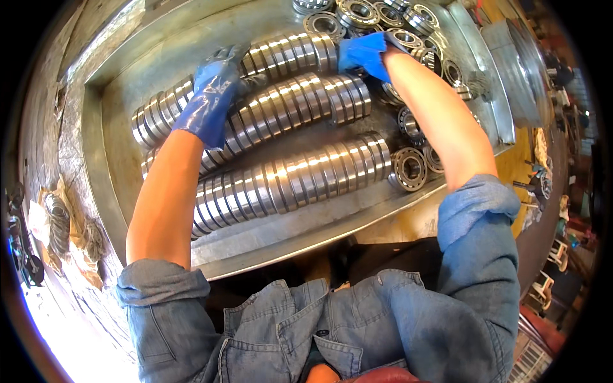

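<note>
Rows of shiny steel bearings stand on edge, packed face to face, in a metal tray (pixel 102 127). My left hand (pixel 220 73), in a stained blue glove, is bent over the far row (pixel 163 112), with its thumb toward the middle row. A run of bearings (pixel 287 56) in that row lies between my two hands. My right hand (pixel 365 54), also blue-gloved, presses against the run's right end; its fingertips are partly hidden. Closer to me are the middle row (pixel 281 105) and the near row (pixel 294 179), which neither hand touches.
Loose bearings (pixel 357 11) pile up at the tray's far right, and another bearing (pixel 408 169) lies flat by the near row. Left of the tray, brown wrapping (pixel 80 252) sits on a worn wooden surface (pixel 51 134). A metal drum-like container (pixel 514 73) stands to the right.
</note>
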`<state>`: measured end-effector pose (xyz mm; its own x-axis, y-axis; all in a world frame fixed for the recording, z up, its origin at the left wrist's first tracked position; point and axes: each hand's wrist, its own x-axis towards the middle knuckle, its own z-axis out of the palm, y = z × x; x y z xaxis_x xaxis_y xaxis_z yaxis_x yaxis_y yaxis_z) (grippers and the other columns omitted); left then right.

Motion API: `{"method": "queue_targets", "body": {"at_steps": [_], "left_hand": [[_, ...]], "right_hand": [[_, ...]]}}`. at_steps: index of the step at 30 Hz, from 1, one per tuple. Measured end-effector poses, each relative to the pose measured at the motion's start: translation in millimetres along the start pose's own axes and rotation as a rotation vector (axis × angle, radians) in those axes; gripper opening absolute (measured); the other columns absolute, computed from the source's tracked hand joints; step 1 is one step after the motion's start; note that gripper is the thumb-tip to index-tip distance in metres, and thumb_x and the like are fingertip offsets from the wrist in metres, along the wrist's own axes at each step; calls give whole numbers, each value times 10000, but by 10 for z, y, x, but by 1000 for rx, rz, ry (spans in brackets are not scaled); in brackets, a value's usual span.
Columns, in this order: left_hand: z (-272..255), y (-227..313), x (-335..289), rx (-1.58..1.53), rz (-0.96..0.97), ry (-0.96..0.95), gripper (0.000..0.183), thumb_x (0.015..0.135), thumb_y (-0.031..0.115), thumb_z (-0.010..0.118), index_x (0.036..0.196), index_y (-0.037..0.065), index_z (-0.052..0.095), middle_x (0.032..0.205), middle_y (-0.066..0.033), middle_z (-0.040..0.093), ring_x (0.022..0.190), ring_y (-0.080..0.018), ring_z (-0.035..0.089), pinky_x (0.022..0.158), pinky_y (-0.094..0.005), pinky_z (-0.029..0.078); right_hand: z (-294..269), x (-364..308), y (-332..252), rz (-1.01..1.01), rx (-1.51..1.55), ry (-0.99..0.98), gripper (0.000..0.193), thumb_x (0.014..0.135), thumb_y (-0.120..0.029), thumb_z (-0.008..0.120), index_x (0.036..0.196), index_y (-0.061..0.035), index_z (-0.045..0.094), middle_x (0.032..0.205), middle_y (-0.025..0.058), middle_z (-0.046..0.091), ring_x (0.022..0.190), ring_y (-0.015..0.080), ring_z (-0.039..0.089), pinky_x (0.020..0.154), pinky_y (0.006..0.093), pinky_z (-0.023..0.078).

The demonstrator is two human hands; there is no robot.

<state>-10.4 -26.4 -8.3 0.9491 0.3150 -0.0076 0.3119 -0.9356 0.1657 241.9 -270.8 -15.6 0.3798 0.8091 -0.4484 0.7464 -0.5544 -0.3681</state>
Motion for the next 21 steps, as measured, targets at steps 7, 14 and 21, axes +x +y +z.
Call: {"method": "queue_targets", "body": {"at_steps": [7,14,21], "left_hand": [[44,77,181,-40,-8,-28,809,866,516,767,1540,175,475,1579,-148,484,1474,-374,424,1222,-470,353],[-22,135,160,11,-22,-31,809,885,504,747,1561,179,446,1603,-134,458,1494,-379,395,1252,-467,301],[-28,85,22,75,-34,-4,808,883,506,744,1558,187,435,1599,-147,456,1501,-365,389,1252,-466,295]], "right_hand": [[401,482,506,-101,-214,128,171,803,-136,702,936,-71,788,902,171,754,815,307,747,739,407,603],[384,354,126,206,-210,184,504,893,-435,660,1164,-15,727,1158,259,717,1102,406,694,921,460,554],[368,-12,-295,123,-568,-25,270,729,-177,788,990,-121,824,1032,219,749,968,358,744,870,418,596]]}}
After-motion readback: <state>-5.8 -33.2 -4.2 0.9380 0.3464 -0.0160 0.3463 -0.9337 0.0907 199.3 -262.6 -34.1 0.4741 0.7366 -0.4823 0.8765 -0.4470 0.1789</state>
